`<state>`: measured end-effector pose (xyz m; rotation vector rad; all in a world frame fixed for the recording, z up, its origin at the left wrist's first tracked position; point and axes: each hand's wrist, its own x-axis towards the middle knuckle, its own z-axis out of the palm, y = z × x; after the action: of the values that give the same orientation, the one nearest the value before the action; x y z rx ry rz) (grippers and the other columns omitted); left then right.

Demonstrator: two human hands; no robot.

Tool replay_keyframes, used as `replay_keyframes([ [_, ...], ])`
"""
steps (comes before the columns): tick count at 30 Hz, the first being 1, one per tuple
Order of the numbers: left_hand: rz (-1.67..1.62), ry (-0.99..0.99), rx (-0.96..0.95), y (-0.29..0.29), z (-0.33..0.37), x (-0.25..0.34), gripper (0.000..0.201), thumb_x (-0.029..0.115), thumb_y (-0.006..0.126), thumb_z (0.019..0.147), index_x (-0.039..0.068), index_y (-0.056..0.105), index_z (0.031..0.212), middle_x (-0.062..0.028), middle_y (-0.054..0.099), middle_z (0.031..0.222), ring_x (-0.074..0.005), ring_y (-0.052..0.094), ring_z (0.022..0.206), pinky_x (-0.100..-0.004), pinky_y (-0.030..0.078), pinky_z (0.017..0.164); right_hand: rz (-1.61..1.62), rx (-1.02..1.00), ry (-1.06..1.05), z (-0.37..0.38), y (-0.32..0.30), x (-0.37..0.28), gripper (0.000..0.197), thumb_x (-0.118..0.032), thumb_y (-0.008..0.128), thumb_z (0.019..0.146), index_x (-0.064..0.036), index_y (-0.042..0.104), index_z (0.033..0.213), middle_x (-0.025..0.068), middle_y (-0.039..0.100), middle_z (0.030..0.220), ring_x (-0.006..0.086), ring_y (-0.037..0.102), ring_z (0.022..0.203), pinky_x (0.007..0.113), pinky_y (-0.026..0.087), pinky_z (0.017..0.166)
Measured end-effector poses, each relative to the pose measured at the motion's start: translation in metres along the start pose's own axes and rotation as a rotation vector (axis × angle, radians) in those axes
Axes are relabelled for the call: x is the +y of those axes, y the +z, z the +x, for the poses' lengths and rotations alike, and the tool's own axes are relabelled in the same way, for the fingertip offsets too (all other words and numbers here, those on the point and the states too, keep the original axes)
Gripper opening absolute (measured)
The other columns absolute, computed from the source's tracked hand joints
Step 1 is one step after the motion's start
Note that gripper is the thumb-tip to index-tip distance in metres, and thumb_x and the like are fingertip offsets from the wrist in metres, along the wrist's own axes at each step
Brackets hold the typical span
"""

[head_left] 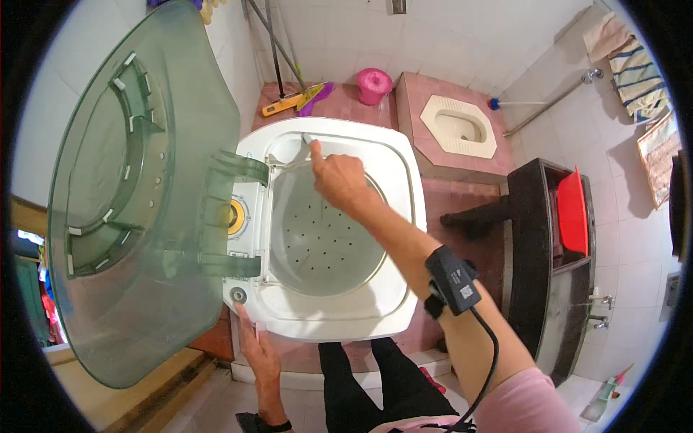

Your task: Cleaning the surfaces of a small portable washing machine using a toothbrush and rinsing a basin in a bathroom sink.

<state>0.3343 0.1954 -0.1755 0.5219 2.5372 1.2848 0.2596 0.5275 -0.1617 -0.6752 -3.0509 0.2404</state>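
A white top-loading washing machine (404, 216) stands before me. Its translucent green lid (180, 144) is raised to the left, and the round tub (317, 267) with small holes shows no laundry. My right hand (341, 177) reaches across the tub to the far rim, fingers mostly curled and one digit stretched forward. A small grey piece (307, 138) shows at its tip; its kind is unclear. My left hand (258, 353) touches the machine's near left corner with fingers stretched out, below a round grey fitting (239, 294). Between the lid's hinges sits a yellow-ringed dial (236, 217).
Past the machine stand a pink lidded bucket (374, 85), a yellow-orange broom or mop head (283, 106) and a squat toilet (460, 127) on a raised tiled step. A dark cabinet (527, 267) holding a red tray (572, 213) is at right, near wall taps (601, 302).
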Motion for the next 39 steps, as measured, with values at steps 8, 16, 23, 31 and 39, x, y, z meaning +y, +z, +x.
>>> replay_keyframes([
  [8, -0.053, -0.029, 0.022, -0.006, -0.002, 0.015, 0.048, 0.013, 0.037, 0.092, 0.001, 0.024, 0.137, -0.0206, 0.030, 0.139, -0.0307, 0.033, 0.127, -0.0351, 0.027, 0.103, -0.290, -0.260, 0.079, -0.071, -0.040, 0.096, 0.054, -0.012, 0.048, 0.079, -0.0009, 0.034, 0.130, 0.0139, 0.062, 0.070, 0.0273, 0.063, 0.062, 0.039, 0.049, 0.052],
  [16, -0.078, -0.034, -0.024, -0.004, 0.002, 0.007, 0.049, 0.016, 0.037, 0.093, 0.000, 0.024, 0.138, -0.0204, 0.030, 0.140, -0.0310, 0.032, 0.128, -0.0356, 0.026, 0.103, -0.227, -0.183, -0.330, -0.005, -0.013, 0.034, 0.054, -0.011, 0.050, 0.079, -0.0086, 0.036, 0.131, 0.0111, 0.060, 0.064, 0.0268, 0.061, 0.060, 0.038, 0.048, 0.052],
  [23, 0.002, 0.037, 0.014, -0.006, 0.000, 0.005, 0.049, 0.019, 0.035, 0.094, -0.004, 0.024, 0.136, -0.0228, 0.030, 0.139, -0.0312, 0.031, 0.128, -0.0356, 0.025, 0.104, -0.433, -0.146, -0.432, -0.045, -0.028, 0.098, 0.049, -0.014, 0.050, 0.084, -0.0282, 0.040, 0.129, 0.0085, 0.061, 0.078, 0.0174, 0.061, 0.058, 0.033, 0.048, 0.048],
  [31, -0.086, -0.010, -0.029, -0.008, -0.002, 0.000, 0.054, -0.005, 0.032, 0.082, -0.009, 0.021, 0.135, -0.0247, 0.027, 0.139, -0.0303, 0.030, 0.129, -0.0339, 0.027, 0.103, -0.404, 0.047, -0.564, 0.005, -0.011, 0.061, 0.052, -0.013, 0.045, 0.086, -0.0344, 0.036, 0.132, 0.0102, 0.058, 0.086, 0.0183, 0.059, 0.057, 0.034, 0.048, 0.051],
  [39, -0.113, 0.016, -0.011, -0.001, 0.002, 0.001, 0.050, 0.014, 0.036, 0.092, -0.005, 0.022, 0.136, -0.0234, 0.027, 0.140, -0.0304, 0.023, 0.132, -0.0357, 0.020, 0.105, -0.254, -0.119, -0.279, -0.030, -0.015, 0.092, 0.054, -0.014, 0.045, 0.086, -0.0373, 0.031, 0.134, 0.0122, 0.057, 0.077, 0.0211, 0.059, 0.054, 0.037, 0.048, 0.046],
])
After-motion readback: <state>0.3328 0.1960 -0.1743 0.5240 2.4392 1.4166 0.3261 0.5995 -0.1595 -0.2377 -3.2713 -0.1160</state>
